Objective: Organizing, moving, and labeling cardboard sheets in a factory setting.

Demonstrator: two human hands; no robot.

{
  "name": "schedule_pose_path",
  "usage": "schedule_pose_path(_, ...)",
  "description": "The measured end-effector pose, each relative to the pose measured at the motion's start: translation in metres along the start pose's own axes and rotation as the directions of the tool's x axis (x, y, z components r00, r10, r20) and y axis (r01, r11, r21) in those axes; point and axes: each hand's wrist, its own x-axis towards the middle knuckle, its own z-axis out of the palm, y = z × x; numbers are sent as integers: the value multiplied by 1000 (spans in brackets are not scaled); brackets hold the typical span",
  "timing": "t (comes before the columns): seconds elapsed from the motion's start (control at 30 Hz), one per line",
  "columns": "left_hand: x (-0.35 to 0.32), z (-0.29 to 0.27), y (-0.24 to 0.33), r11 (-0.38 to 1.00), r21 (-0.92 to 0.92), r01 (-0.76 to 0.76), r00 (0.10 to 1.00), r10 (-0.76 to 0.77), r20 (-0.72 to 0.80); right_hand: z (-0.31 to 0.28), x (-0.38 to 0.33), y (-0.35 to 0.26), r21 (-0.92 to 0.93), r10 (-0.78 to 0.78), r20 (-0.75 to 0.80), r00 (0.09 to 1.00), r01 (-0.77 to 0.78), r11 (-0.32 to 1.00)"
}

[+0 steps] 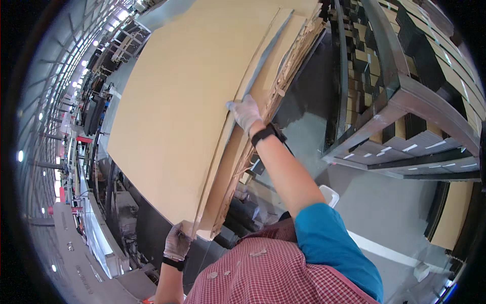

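A large tan cardboard sheet [167,111] lies on top of a tall stack of similar sheets [226,195], whose right-hand edges look ragged and uneven. At the near corner, my left hand [177,242], in a thin pale glove, is closed on the sheet's edge. Farther up the right side, my gloved right hand [245,112] is closed over the long edge of the top sheet, its thumb on the upper face. A grey strip [266,53] shows along that edge beyond the hand. What lies under my right fingers is hidden.
To the right stands a metal rack [400,96] holding bundled tan and dark boards. A tan panel [452,215] is at the far right. Grey floor [369,202] with a white line runs between. Machinery [83,248] stands at the left.
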Motion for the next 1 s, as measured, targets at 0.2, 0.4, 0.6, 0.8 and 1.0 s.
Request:
schedule_pose_path(0.2,2,-26,-8,972,-215,96,988,-120,-99,-9,1,49,-304,-229,143,963,263,916)
schedule_pose_path(0.4,-34,6,18,1000,-29,9,992,-13,-124,-105,54,34,-606,-513,672,534,795,34)
schedule_pose_path(0.6,-53,16,26,991,-108,76,988,-90,-129,-159,218,-2,-938,-620,311,720,335,-82)
schedule_pose_path(0.8,-43,38,7,972,-74,-224,947,199,-251,-176,301,-19,-760,-501,-271,822,137,635)
schedule_pose_path(1.0,-63,36,30,925,179,-335,893,372,-252,-110,166,47,-731,-598,-137,790,327,599)
